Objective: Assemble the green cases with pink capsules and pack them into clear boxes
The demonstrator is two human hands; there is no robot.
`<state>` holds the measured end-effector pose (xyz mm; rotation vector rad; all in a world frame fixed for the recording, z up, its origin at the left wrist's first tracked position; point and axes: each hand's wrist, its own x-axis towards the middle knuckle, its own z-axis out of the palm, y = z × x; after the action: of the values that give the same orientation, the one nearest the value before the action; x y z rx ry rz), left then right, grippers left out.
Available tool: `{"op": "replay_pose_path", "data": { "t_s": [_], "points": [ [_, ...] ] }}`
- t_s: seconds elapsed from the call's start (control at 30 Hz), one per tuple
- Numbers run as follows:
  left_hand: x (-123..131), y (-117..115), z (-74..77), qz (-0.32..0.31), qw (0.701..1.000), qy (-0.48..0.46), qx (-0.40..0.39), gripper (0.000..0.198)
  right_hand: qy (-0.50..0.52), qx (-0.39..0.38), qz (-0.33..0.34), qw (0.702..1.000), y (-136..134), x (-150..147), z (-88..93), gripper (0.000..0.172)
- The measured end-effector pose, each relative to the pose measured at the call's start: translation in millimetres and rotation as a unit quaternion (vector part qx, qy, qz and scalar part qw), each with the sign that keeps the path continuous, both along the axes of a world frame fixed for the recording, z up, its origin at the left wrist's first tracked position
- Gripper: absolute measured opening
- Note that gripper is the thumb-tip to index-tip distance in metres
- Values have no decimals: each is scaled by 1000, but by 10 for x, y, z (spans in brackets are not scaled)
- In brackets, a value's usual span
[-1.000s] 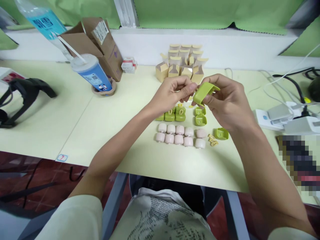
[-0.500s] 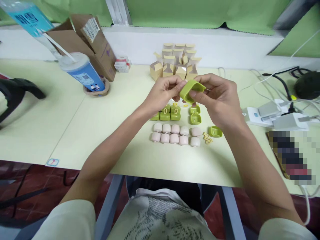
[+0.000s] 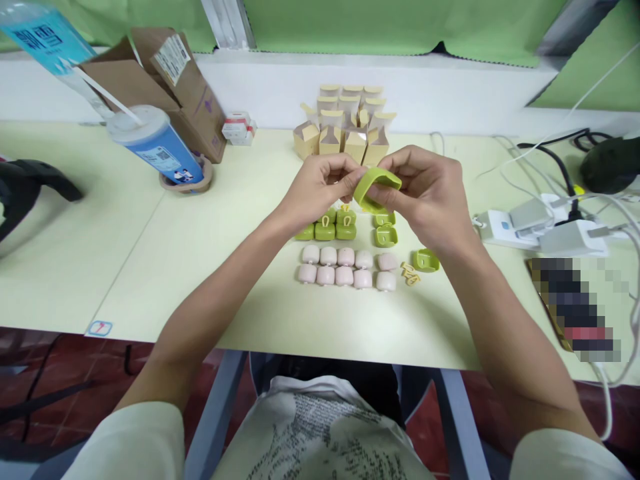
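Note:
A green plastic shell (image 3: 373, 187) is held above the pale table (image 3: 210, 267), pinched between my left hand (image 3: 320, 187) and my right hand (image 3: 425, 193); both hands are closed on it. Under my hands lie several more green shells (image 3: 336, 229), some with small yellow loops on them. Two rows of pink rounded pieces (image 3: 345, 267) sit closer to me. One open green shell (image 3: 426, 260) lies to the right, beside a few small yellow clips (image 3: 410, 274).
A cluster of small tan cardboard boxes (image 3: 343, 123) stands at the back. A blue cup with a straw (image 3: 155, 147) and a brown carton (image 3: 170, 73) are at the back left. White power adapters and cables (image 3: 550, 227) lie at the right.
Both hands with the green shell have shifted slightly left in the view and turned the shell a little. The view itself has drifted right. Nothing on the table moved.

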<state>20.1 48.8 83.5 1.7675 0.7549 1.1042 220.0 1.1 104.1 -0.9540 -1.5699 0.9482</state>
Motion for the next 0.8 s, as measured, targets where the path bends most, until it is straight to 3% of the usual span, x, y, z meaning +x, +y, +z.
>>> {"op": "replay_pose_path", "data": {
  "t_s": [0.23, 0.37, 0.5, 0.63, 0.73, 0.8],
  "points": [
    [-83, 60, -23, 22, 998, 51, -6, 36, -120, -15, -56, 991, 65, 126, 14, 21],
    [-171, 107, -22, 43, 985, 161, 38, 12, -280, -38, -78, 956, 132, 264, 19, 23],
    [-184, 86, -42, 12, 944, 319, 83, 13, -420, -45, -30, 906, 197, 340, -57, 35],
    [-111, 43, -85, -22, 878, 461, 127, 29, -503, 4, -20, 864, 209, 279, -181, 35],
    [-64, 32, -104, -38, 837, 529, 132, 42, -547, 5, -17, 837, 192, 206, -229, 39],
    [-51, 32, -108, -45, 826, 545, 135, 44, -582, -4, -18, 813, 175, 168, -231, 41]
  ]
}}
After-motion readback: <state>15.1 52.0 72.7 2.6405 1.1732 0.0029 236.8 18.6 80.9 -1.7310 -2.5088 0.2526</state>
